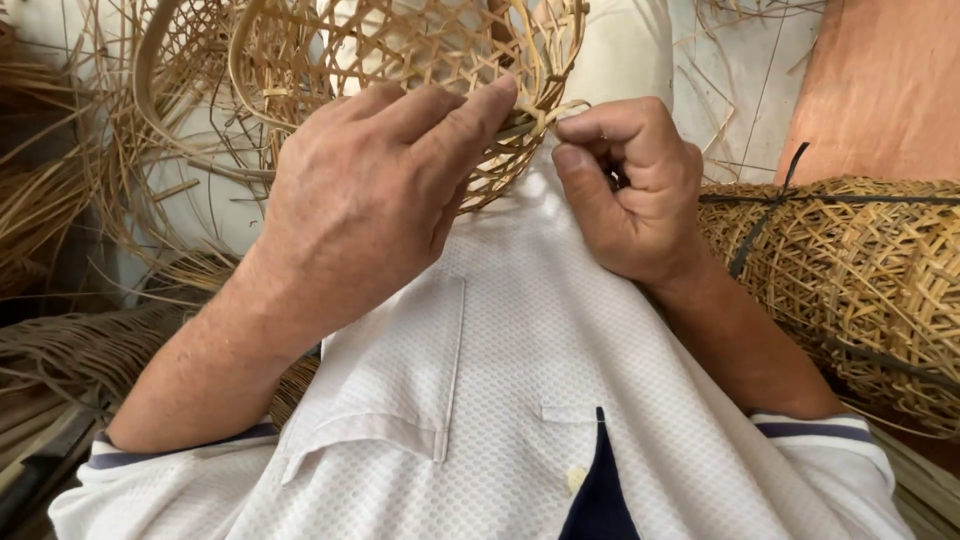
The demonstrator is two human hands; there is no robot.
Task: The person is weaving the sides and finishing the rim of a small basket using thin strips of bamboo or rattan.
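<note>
An open-weave basket of pale cane strips (400,50) rests against my chest at the top of the head view. My left hand (370,190) lies over its near rim, fingers pressed on the weave. Just to the right, my right hand (630,190) pinches a thin cane strip (560,108) at the rim between thumb and forefinger. Both forearms rise from a white textured shirt (520,400) that fills the lower frame.
A rolled bundle of woven cane mesh (860,270), tied with a dark strap, lies at the right. Loose cane strips and hoops (110,180) pile up at the left. An orange-brown surface (880,80) stands at the top right.
</note>
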